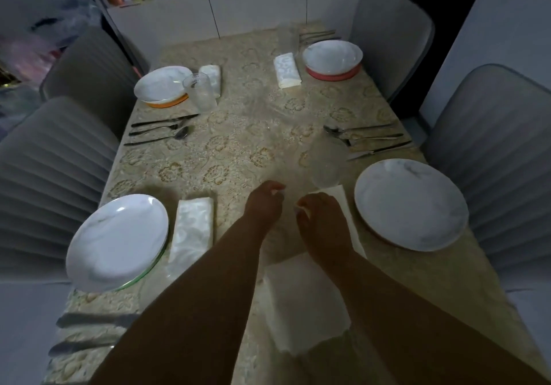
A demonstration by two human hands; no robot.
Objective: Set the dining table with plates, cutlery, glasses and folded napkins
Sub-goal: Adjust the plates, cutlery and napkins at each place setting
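My right hand (320, 220) lies over a folded white napkin (347, 211) just left of the near-right plate (411, 205), its fingertips curled on the napkin's left edge. My left hand (264, 205) hovers beside it with loosely curled fingers and holds nothing that I can see. A clear glass (326, 161) stands just beyond the napkin, with cutlery (366, 140) behind it. A larger white napkin (304, 304) lies between my forearms. The other three places each have a plate and a napkin: near left (116, 241) (192, 229), far left (162, 83) (212, 77), far right (332, 56) (286, 70).
A glass (200, 92) and cutlery (161, 129) sit at the far-left place. More cutlery (86, 320) lies at the near-left corner. Grey chairs (53, 170) (504, 146) line both long sides. A cabinet (208, 11) with clutter stands behind the patterned tablecloth (247, 134).
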